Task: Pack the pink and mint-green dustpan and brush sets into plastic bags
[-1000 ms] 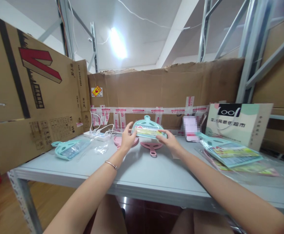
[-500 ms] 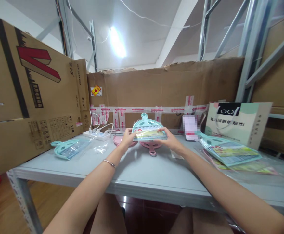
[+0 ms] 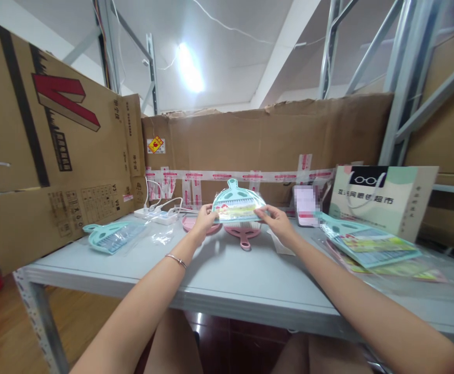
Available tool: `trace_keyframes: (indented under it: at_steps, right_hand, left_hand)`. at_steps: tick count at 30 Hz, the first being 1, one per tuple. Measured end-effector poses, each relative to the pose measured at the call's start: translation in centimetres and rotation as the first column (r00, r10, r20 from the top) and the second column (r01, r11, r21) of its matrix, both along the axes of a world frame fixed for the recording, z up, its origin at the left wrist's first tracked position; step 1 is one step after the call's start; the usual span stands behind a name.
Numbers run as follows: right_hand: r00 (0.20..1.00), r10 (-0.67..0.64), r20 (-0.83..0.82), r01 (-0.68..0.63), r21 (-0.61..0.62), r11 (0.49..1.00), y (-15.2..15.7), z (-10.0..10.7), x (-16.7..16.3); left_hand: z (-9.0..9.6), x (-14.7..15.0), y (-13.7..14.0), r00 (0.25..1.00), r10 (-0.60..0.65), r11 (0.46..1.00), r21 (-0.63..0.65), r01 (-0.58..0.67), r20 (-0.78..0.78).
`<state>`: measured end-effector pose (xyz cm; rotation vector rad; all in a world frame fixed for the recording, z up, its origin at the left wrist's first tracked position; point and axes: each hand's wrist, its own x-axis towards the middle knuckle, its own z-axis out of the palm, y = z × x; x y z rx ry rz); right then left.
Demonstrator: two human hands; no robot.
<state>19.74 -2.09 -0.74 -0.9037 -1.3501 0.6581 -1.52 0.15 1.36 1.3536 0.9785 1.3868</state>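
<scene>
My left hand (image 3: 204, 223) and my right hand (image 3: 279, 224) hold a teal dustpan-and-brush set (image 3: 235, 194) by its two lower corners, above the table. Its handle points up and away from me. A printed card lies across its lower part, and shiny clear wrapping shows around it. Thumbs and fingers of both hands are closed on the edges. Behind and below it on the table are a pink dustpan (image 3: 190, 224) and a pink brush (image 3: 244, 240), both partly hidden by the held set.
At left lies another teal dustpan set (image 3: 112, 238), near crumpled clear plastic (image 3: 161, 238) and a power strip (image 3: 160, 216). Wrapped sets (image 3: 378, 246) are stacked at right before a paper bag (image 3: 390, 202). A phone (image 3: 305, 205) stands behind. Cardboard (image 3: 227, 140) walls the back.
My right hand's fingers have shifted outward to the right edge of the set, uncovering more of the card. The whole view has moved slightly; my left hand keeps its grip.
</scene>
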Motion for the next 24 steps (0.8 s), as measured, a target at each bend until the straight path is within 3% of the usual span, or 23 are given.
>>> trace_keyframes:
  at_steps: [4,8,11,13,18,24]
  right_hand:
    - [0.992,-0.003,-0.125,0.004,0.005,1.0,0.3,0.0,0.2]
    - [0.974,0.004,-0.227,-0.054,-0.216,0.975,0.7,-0.1,0.7]
    - [0.993,0.009,-0.119,-0.051,-0.351,0.935,0.9,-0.4,0.9]
    - [1.0,0.002,-0.003,-0.003,-0.336,0.942,0.8,-0.6,0.9]
    - [0.961,-0.157,0.23,0.21,-0.227,0.951,0.5,-0.8,0.4]
    - [0.949,-0.154,0.276,0.222,-0.231,0.947,0.3,-0.6,0.2]
  left_hand:
    - [-0.3,0.3,0.1,0.994,-0.107,0.994,0.015,0.107,-0.011]
    - [-0.3,0.1,-0.3,0.987,-0.138,0.99,-0.01,0.138,-0.08]
    - [-0.5,0.0,-0.5,0.982,-0.075,0.996,-0.063,0.065,-0.172]
    - [-0.9,0.0,-0.3,0.973,-0.06,0.997,-0.052,0.05,-0.223]
    - [-1.5,0.2,0.4,0.949,-0.098,0.994,0.022,0.11,-0.299]
    - [-1.3,0.2,0.2,0.94,-0.126,0.99,0.027,0.141,-0.317]
